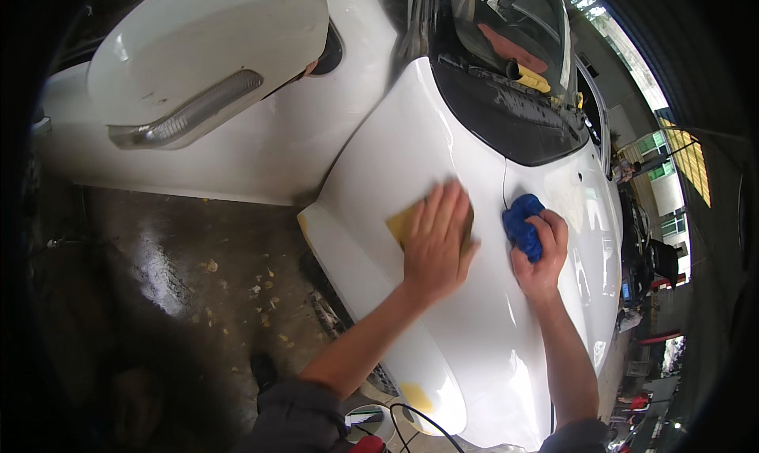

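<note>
My left hand (435,235) lies flattened on a white car fender (371,180), a little blurred. Its fingers are held close together over a yellowish sheet of sandpaper (402,225), which pokes out on both sides, one edge between thumb and forefinger. To its right, my right hand (544,255) grips a crumpled blue cloth (522,225) by the seam of the white hood (589,271). The cloth touches the panel, with its underside hidden. Yellowish patches (417,397) mark the fender's lower end.
At the left stands an open white door (261,164) with a large mirror (213,42). The windshield (506,26) lies ahead. Wet floor with scattered leaves (269,303) shows at lower left. A bucket (378,417) and black cable (431,421) are near me.
</note>
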